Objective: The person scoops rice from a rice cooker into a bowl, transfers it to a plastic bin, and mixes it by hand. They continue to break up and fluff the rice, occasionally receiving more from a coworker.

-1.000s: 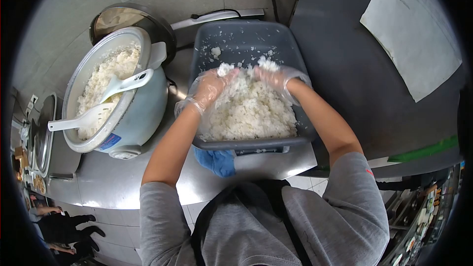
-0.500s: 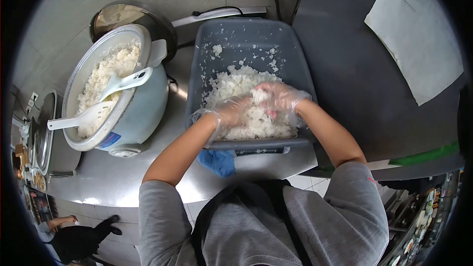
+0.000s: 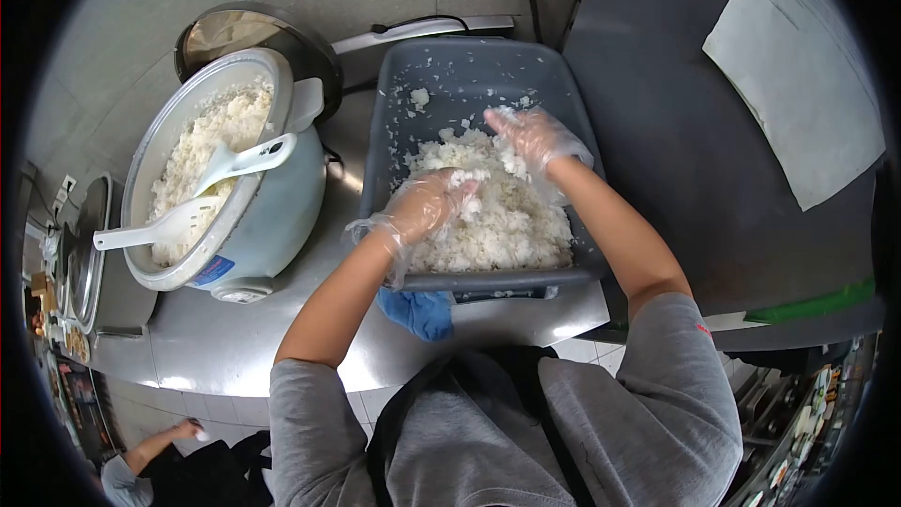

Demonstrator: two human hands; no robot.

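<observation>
Cooked white rice (image 3: 511,235) is heaped in a deep grey plastic tub (image 3: 488,64). Both hands wear clear plastic gloves. My left hand (image 3: 422,209) is over the left side of the heap, its fingers curled around some rice, with grains stuck to the fingertips; part of the fingers is hidden. Toward the far right of the heap, my right hand (image 3: 537,139) has its fingers stretched out and apart, with rice clinging to them. A gap with rice below separates the two hands.
A large rice cooker (image 3: 272,225) full of rice stands left of the tub, with two white paddles, one being a rice paddle (image 3: 246,161). A blue cloth (image 3: 418,313) lies under the tub's near edge. Another person (image 3: 192,469) is at lower left. Paper (image 3: 798,66) lies at right.
My hands were close together in the rice and have moved apart, the right one away and up, the left one slightly left. The other person has come nearer at lower left.
</observation>
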